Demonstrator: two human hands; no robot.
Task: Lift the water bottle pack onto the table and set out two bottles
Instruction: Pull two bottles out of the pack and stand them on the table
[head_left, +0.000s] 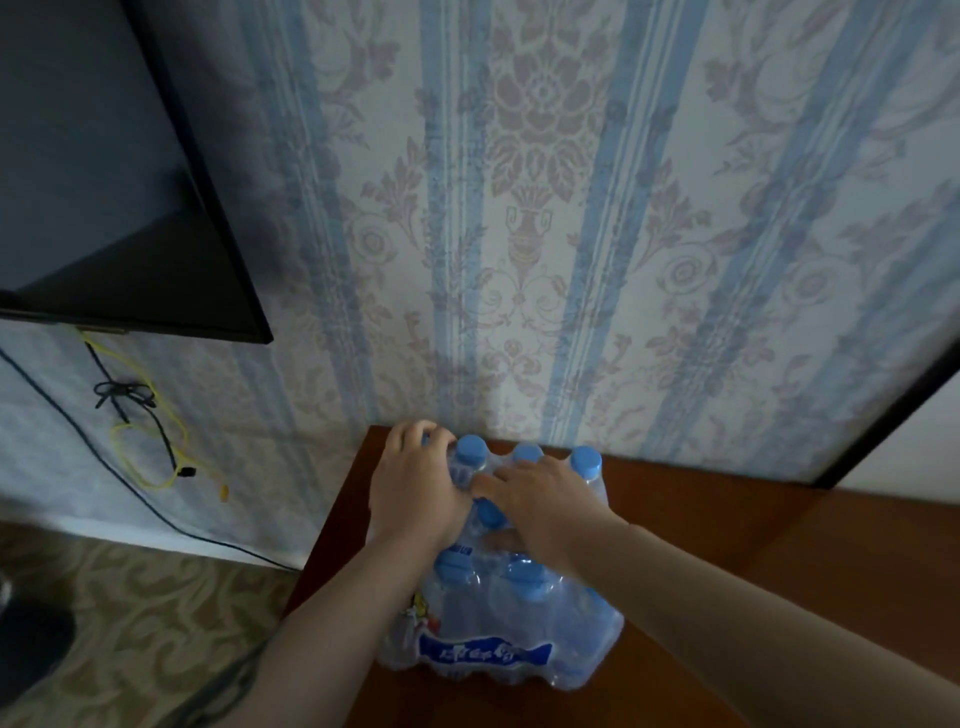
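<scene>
A shrink-wrapped water bottle pack (498, 639) with several blue-capped bottles stands on the brown wooden table (753, 561), close to the wall. Its clear film carries a blue label on the near side. My left hand (415, 488) lies on the pack's top at the far left, fingers curled over the film by a blue cap (471, 449). On the middle of the top rests my right hand (540, 499), fingers pressed into the wrap between the caps. Both hands hide part of the middle bottles.
A dark flat screen (114, 197) hangs on the wall at upper left, with black and yellow cables (150, 441) dangling below it. Patterned carpet (135, 623) lies left of the table. A dark frame edge (893, 426) runs at the right.
</scene>
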